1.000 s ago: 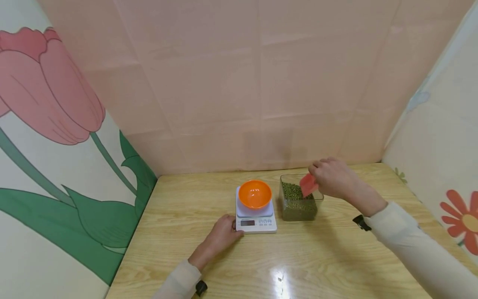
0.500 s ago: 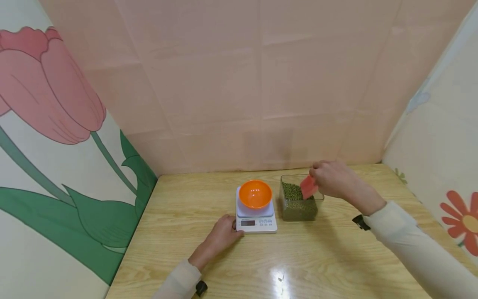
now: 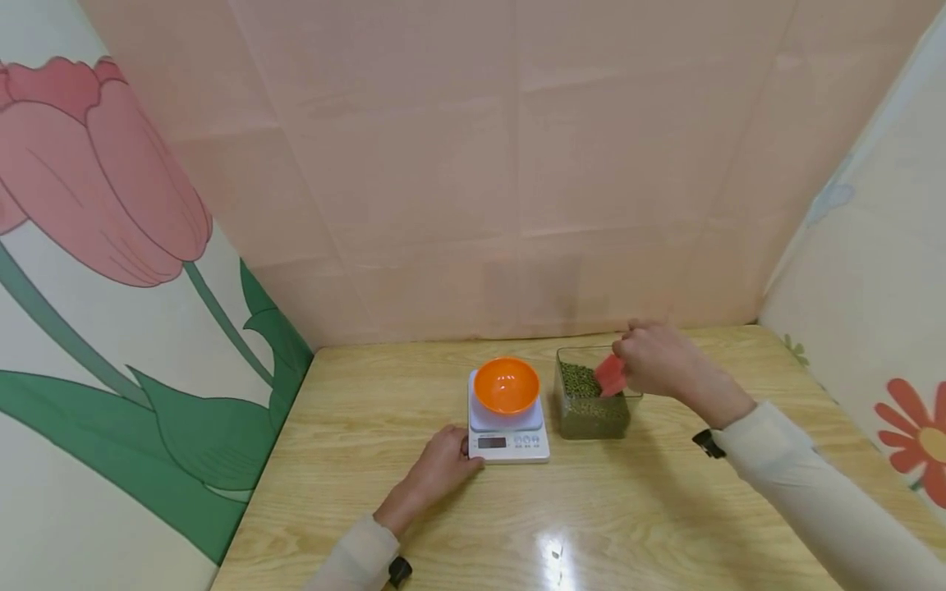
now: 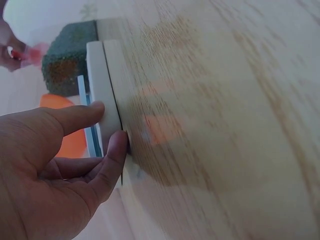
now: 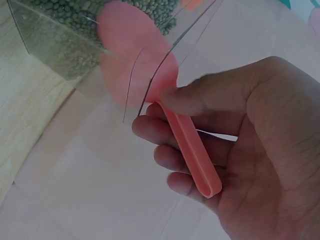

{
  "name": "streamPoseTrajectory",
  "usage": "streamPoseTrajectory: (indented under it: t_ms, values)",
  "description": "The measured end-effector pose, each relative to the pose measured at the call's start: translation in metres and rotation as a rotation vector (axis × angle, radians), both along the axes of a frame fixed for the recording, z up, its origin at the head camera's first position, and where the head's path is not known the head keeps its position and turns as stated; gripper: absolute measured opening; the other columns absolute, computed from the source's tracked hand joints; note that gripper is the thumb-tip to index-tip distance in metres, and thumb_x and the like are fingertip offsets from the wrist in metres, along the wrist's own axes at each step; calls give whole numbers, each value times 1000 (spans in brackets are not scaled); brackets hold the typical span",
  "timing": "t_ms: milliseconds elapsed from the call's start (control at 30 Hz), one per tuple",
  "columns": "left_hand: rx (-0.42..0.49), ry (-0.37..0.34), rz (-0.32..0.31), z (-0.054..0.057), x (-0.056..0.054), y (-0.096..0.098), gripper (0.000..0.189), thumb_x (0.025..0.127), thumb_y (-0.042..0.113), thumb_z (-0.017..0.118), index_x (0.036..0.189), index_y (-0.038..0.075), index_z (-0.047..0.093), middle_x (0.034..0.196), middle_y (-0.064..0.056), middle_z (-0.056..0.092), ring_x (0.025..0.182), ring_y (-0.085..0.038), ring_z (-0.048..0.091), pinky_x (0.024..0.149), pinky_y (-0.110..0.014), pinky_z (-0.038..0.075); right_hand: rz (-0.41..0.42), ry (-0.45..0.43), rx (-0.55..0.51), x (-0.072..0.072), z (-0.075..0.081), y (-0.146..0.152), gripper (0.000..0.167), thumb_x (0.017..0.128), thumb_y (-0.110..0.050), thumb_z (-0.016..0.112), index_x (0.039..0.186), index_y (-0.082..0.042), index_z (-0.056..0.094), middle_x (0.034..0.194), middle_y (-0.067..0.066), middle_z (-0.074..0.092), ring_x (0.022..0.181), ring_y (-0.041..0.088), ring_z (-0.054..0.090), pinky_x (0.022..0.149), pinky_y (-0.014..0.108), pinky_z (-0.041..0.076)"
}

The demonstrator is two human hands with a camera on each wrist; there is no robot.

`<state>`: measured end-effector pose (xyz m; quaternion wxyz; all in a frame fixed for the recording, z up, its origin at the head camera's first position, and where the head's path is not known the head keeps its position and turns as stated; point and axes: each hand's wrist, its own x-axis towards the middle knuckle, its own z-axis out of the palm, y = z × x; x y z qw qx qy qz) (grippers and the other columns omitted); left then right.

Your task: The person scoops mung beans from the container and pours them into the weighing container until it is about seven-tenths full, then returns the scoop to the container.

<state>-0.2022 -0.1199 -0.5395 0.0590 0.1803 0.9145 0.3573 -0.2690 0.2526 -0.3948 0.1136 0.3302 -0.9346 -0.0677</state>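
My left hand [image 3: 441,464] holds the front left corner of a white digital kitchen scale [image 3: 506,423], thumb and fingers at its edge in the left wrist view. An orange bowl [image 3: 507,390] rests on the scale's platform, with nothing seen inside. To the right stands a clear rectangular container [image 3: 594,425] partly filled with green mung beans [image 3: 579,379]. Over its right side, my right hand [image 3: 660,359] grips a pink scoop [image 5: 135,50] by its handle. The scoop's blade dips inside the container, its tip at the beans; whether it carries any cannot be told.
All of this stands on a wood-grain table [image 3: 355,410]. A pinkish covered wall [image 3: 414,205] rises behind the table's back edge. Decorated panels flank it, with a tulip [image 3: 111,172] on the left and a red flower [image 3: 916,439] on the right.
My right hand and the scoop have sunk slightly and shifted a little to the right in the container. The left hand, scale and bowl stay put.
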Motion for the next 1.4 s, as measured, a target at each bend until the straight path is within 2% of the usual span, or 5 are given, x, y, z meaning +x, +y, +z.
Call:
streamPoseTrajectory:
  t_ms: [200,433,500,967,1400]
  values:
    - [15,2,6,1,1,0,38,95,13,80,131,2,72,109,-11,72,93,-17,55,77,-26,51,-10,-78,-19,1,-2,-2,16,71,4,71,85,-5,70,78,3,63,69,19,55,65,39,55]
    - [11,5,6,0,1,0,39,95,13,81,131,1,72,109,-10,72,93,-18,56,77,-26,51,19,-91,-58,-1,-7,0,19,72,8,61,74,-10,57,74,1,54,65,15,41,59,31,38]
    - [10,3,7,-1,1,0,40,95,14,81,131,1,71,108,-10,71,93,-17,55,77,-26,50,29,-79,-68,-2,-9,0,20,71,8,63,74,-11,56,73,1,54,65,14,40,58,31,37]
    - [-12,7,24,-2,0,0,39,95,16,82,130,1,72,106,-8,69,90,-14,52,75,-25,49,48,-78,-86,-5,-18,0,22,76,3,80,75,-10,62,74,-1,56,66,14,50,61,36,47]
    - [11,5,25,-1,0,0,34,95,15,81,126,3,73,110,-9,69,90,-15,53,73,-24,48,60,-64,-61,-9,-25,2,20,78,6,81,79,-7,65,76,1,59,71,17,55,65,38,52]
